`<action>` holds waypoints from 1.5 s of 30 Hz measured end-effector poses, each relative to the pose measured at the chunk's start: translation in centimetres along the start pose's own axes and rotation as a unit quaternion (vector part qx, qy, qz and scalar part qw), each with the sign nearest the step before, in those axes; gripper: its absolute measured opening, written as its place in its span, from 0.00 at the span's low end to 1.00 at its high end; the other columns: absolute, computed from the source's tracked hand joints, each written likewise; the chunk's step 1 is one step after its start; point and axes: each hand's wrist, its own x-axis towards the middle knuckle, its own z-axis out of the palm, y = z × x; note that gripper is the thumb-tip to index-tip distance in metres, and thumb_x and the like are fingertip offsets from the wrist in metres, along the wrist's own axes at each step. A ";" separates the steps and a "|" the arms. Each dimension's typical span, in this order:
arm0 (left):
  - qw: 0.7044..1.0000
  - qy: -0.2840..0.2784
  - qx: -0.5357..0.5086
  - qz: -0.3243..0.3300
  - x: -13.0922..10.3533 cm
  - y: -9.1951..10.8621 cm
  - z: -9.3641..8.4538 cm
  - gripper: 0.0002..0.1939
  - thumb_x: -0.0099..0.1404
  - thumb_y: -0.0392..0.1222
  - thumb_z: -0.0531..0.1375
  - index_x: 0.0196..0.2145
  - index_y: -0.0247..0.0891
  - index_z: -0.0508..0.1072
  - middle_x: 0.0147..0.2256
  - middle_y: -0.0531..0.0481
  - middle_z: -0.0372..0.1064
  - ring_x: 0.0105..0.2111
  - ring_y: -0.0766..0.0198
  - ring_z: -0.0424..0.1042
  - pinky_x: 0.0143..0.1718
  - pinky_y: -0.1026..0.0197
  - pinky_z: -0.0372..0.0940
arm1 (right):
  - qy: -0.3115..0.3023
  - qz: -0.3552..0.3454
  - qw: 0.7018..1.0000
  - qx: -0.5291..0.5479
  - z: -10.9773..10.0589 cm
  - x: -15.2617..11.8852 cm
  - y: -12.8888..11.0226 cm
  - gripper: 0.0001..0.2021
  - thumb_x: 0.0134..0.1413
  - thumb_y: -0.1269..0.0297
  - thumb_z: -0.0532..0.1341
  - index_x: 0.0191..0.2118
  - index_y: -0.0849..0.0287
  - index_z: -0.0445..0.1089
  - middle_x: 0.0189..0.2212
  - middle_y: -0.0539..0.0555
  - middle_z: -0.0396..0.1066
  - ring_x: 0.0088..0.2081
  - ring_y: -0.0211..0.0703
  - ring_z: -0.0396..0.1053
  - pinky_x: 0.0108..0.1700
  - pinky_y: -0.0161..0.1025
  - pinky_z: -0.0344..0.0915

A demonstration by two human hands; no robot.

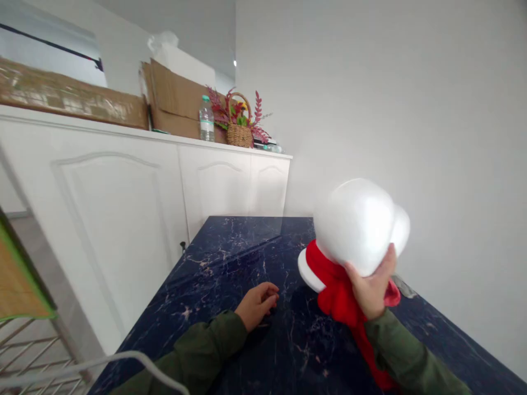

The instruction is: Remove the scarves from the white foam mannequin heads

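The right hand (373,293) grips a white foam figure (356,225) with a red scarf (335,288), lifted above the dark blue marble counter (230,258), its fingers closed around the lower ball. The left hand (257,304) rests on the counter, left of the figure, with fingers loosely curled and holding nothing.

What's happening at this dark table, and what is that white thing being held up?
A person in green sleeves sits at a dark blue marble-patterned table. Their right hand lifts a white foam figure made of smooth round balls, with a red cloth scarf tied around it, above the tabletop. Their left hand rests loosely curled on the table, holding nothing. White cabinets stand behind.
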 end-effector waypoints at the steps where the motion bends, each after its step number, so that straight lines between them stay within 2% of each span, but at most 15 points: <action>1: 1.000 0.009 0.016 0.017 -0.1 0.1 -0.1 0.11 0.56 0.40 0.51 0.37 0.36 0.64 0.33 0.48 0.67 0.31 0.65 0.68 0.28 0.63 0.63 | -0.015 0.000 1.000 0.007 1.7 -0.4 0.3 0.47 0.37 0.53 0.64 0.59 0.64 0.37 0.57 0.62 0.40 0.58 0.55 0.40 0.57 0.53 0.39; 5: 0.992 0.053 0.090 0.073 -0.1 0.1 -0.3 0.12 0.57 0.39 0.51 0.39 0.37 0.65 0.35 0.47 0.67 0.34 0.64 0.67 0.33 0.62 0.63 | -0.047 0.014 0.997 0.063 6.4 -2.3 0.6 0.47 0.37 0.54 0.64 0.59 0.66 0.38 0.56 0.64 0.41 0.57 0.53 0.42 0.57 0.49 0.42; 10: 0.966 0.107 0.189 0.137 0.9 0.4 0.7 0.17 0.59 0.40 0.52 0.46 0.38 0.62 0.43 0.44 0.63 0.42 0.60 0.64 0.40 0.57 0.61 | -0.102 0.033 0.990 0.096 8.1 -4.0 0.5 0.48 0.35 0.54 0.65 0.59 0.66 0.37 0.56 0.64 0.41 0.57 0.52 0.43 0.57 0.47 0.43; 14: 0.943 0.127 0.241 0.189 2.7 1.1 2.8 0.17 0.58 0.41 0.53 0.45 0.37 0.61 0.44 0.43 0.62 0.45 0.58 0.61 0.45 0.54 0.57 | -0.132 0.031 0.987 0.083 7.4 -4.2 0.7 0.53 0.34 0.53 0.65 0.59 0.67 0.32 0.58 0.65 0.36 0.58 0.53 0.39 0.58 0.48 0.41; 17: 0.934 0.152 0.260 0.194 3.7 1.6 4.0 0.12 0.57 0.41 0.54 0.40 0.36 0.63 0.38 0.45 0.63 0.40 0.59 0.62 0.42 0.55 0.59 | -0.183 0.046 0.979 0.075 6.2 -4.9 1.5 0.56 0.32 0.54 0.66 0.59 0.68 0.27 0.58 0.66 0.34 0.58 0.55 0.39 0.57 0.49 0.43; 20: 0.925 0.162 0.288 0.188 3.9 1.9 4.2 0.07 0.57 0.41 0.54 0.32 0.36 0.64 0.32 0.48 0.62 0.35 0.61 0.63 0.38 0.57 0.59 | -0.258 0.089 0.960 0.067 4.6 -6.1 2.6 0.53 0.37 0.55 0.64 0.60 0.67 0.26 0.58 0.66 0.38 0.58 0.53 0.43 0.56 0.49 0.48; 22: 0.922 0.142 0.310 0.182 3.7 2.0 4.0 0.06 0.58 0.42 0.52 0.28 0.36 0.63 0.29 0.49 0.62 0.32 0.62 0.62 0.36 0.58 0.59 | -0.318 0.122 0.939 0.048 3.4 -6.6 3.4 0.46 0.42 0.55 0.61 0.60 0.68 0.33 0.56 0.66 0.45 0.56 0.51 0.47 0.55 0.48 0.50; 24: 0.924 0.105 0.324 0.176 3.4 2.2 3.9 0.08 0.59 0.43 0.50 0.28 0.37 0.64 0.28 0.49 0.62 0.31 0.63 0.62 0.35 0.59 0.59 | -0.370 0.144 0.917 0.027 2.3 -6.5 3.8 0.37 0.46 0.56 0.59 0.58 0.69 0.45 0.53 0.65 0.54 0.53 0.49 0.54 0.54 0.46 0.53; 27: 0.925 0.051 0.331 0.182 2.9 2.5 4.1 0.11 0.59 0.45 0.51 0.34 0.36 0.66 0.32 0.47 0.65 0.34 0.61 0.63 0.37 0.58 0.59 | -0.433 0.148 0.889 0.022 1.2 -5.7 3.4 0.20 0.48 0.61 0.57 0.47 0.65 0.63 0.42 0.59 0.66 0.43 0.46 0.64 0.47 0.43 0.59; 29: 0.926 0.028 0.329 0.185 2.6 2.8 4.5 0.15 0.57 0.47 0.53 0.38 0.35 0.66 0.36 0.45 0.66 0.37 0.59 0.63 0.40 0.56 0.59 | -0.462 0.141 0.875 0.041 0.7 -5.3 2.6 0.13 0.47 0.65 0.56 0.41 0.62 0.67 0.36 0.55 0.69 0.36 0.43 0.66 0.41 0.40 0.62; 33: 0.958 0.004 0.242 0.156 2.2 3.1 5.2 0.17 0.57 0.49 0.52 0.39 0.35 0.68 0.37 0.43 0.67 0.38 0.56 0.64 0.42 0.54 0.58 | -0.544 0.061 0.831 0.099 0.0 -5.6 -0.1 0.08 0.46 0.69 0.56 0.35 0.60 0.67 0.31 0.52 0.68 0.30 0.39 0.64 0.33 0.34 0.59; 37: 0.997 0.052 0.031 0.043 2.1 2.7 6.3 0.15 0.56 0.45 0.53 0.38 0.33 0.68 0.36 0.45 0.69 0.37 0.58 0.67 0.41 0.57 0.60 | -0.598 0.007 0.792 0.127 -0.3 -6.5 -1.7 0.03 0.45 0.69 0.57 0.30 0.62 0.65 0.26 0.50 0.66 0.26 0.36 0.61 0.27 0.32 0.55; 39: 0.993 0.094 -0.072 -0.017 2.2 2.3 6.7 0.13 0.54 0.43 0.55 0.35 0.32 0.69 0.33 0.46 0.70 0.34 0.59 0.68 0.39 0.57 0.61 | -0.570 0.035 0.809 0.141 0.0 -6.5 -1.3 0.04 0.48 0.70 0.54 0.30 0.61 0.65 0.27 0.50 0.66 0.27 0.36 0.62 0.29 0.32 0.56; 43: 0.952 0.136 -0.259 -0.090 2.6 2.1 7.1 0.10 0.50 0.39 0.55 0.30 0.33 0.68 0.27 0.49 0.70 0.30 0.60 0.69 0.36 0.58 0.62 | -0.436 0.150 0.885 0.065 1.5 -5.9 1.1 0.10 0.53 0.64 0.52 0.26 0.61 0.64 0.23 0.50 0.65 0.26 0.36 0.62 0.29 0.33 0.56; 45: 0.936 0.149 -0.301 -0.104 2.6 2.3 7.1 0.08 0.48 0.38 0.55 0.29 0.33 0.67 0.27 0.49 0.71 0.29 0.61 0.70 0.33 0.59 0.63 | -0.404 0.189 0.895 0.007 2.4 -5.8 2.3 0.13 0.51 0.58 0.53 0.23 0.61 0.62 0.20 0.51 0.64 0.24 0.37 0.62 0.27 0.33 0.55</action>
